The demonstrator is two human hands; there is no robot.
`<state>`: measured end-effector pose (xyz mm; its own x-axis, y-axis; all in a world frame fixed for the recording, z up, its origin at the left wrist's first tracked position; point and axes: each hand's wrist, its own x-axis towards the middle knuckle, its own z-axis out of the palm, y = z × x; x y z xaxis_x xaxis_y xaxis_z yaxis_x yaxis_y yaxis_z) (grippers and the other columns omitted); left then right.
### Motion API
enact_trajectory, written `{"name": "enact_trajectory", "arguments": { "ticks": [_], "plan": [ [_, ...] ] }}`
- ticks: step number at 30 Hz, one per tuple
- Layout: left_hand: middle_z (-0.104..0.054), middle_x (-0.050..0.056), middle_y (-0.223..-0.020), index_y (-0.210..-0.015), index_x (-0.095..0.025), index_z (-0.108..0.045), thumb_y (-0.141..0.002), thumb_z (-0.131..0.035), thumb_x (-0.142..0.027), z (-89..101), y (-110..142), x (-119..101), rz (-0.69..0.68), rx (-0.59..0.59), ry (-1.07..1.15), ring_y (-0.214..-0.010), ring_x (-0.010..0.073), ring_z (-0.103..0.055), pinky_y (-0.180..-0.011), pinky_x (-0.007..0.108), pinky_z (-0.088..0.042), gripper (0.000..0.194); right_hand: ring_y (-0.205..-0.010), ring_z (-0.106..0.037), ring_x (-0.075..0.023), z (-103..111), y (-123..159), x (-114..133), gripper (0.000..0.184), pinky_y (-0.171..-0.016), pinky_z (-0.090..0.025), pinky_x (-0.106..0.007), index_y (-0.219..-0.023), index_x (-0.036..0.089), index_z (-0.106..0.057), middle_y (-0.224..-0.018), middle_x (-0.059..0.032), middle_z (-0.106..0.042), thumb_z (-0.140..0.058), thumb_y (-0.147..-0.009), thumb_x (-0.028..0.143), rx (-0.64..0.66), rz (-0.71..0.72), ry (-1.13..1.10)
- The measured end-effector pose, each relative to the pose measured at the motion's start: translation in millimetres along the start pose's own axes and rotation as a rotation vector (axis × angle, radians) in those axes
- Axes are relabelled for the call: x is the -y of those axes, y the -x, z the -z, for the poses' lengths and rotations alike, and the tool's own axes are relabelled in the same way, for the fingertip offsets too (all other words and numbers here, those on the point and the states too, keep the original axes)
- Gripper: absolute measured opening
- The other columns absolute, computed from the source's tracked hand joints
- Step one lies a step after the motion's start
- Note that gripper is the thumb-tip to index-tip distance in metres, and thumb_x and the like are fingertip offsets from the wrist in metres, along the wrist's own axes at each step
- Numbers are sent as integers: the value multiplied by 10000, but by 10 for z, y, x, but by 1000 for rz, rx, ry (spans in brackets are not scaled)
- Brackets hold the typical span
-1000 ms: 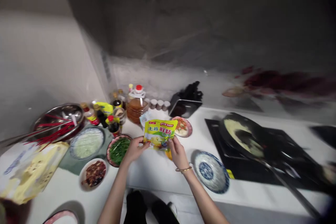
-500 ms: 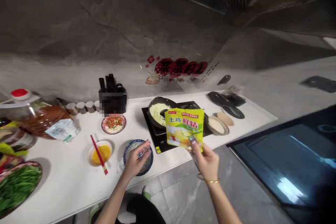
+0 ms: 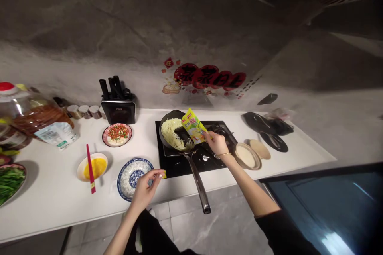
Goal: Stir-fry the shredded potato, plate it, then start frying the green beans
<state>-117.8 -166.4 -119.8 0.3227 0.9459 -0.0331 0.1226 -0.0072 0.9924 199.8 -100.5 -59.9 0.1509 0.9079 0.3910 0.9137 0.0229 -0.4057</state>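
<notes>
My right hand (image 3: 216, 143) grips a yellow-green seasoning packet (image 3: 192, 124) with Chinese lettering, tilted over the right side of a black frying pan (image 3: 163, 139). Pale shredded food (image 3: 170, 130) lies in the pan, and a dark utensil in it is partly hidden by the packet. The pan's long metal handle (image 3: 198, 179) points toward me. My left hand (image 3: 144, 190) hovers at the right edge of a blue-and-white plate (image 3: 124, 173). Its thumb and fingers are drawn together in a pinch; whatever is between them is too small to make out.
Left of the plate stands a bowl of beaten egg (image 3: 100, 165) with red chopsticks (image 3: 90, 169) across it. Behind are a plate of chopped garnish (image 3: 119, 133) and a knife block (image 3: 119, 111). A wooden bowl (image 3: 247, 156) sits right of the cooktop (image 3: 209, 164).
My right hand has carried the packet forward and left, tilting it over the pan. My left hand has shifted slightly down and left. The view has turned, revealing the pan handle.
</notes>
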Motion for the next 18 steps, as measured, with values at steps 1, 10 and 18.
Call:
{"name": "enact_trajectory", "arguments": {
  "ticks": [1,10,18],
  "plan": [
    [-708,94,-973,-967,-182,-671,-830,-513,-388,-8,-18,-6,6,1,-1,-896,201,-659,-793,290,-499,293,-424,-452,-112,-13,-2,-29,546,-434,-328,-216,-582,195,-496,-487,-32,-541,-306,-853,629,14,-4,-7],
    [-714,77,-923,-937,-189,-673,-829,-516,-394,-21,-102,-38,8,13,-28,-838,181,-660,-746,263,-499,280,-442,-463,-116,-37,0,-45,544,-456,-343,-220,-592,196,-502,-504,-39,-550,-297,-858,623,41,19,9],
    [-713,89,-936,-914,-175,-670,-815,-529,-406,67,-124,-9,25,-18,-21,-860,199,-657,-770,291,-500,289,-454,-481,-123,-98,-14,-137,536,-460,-341,-221,-576,201,-475,-507,-38,-542,-278,-872,603,86,34,16]
  ]
}}
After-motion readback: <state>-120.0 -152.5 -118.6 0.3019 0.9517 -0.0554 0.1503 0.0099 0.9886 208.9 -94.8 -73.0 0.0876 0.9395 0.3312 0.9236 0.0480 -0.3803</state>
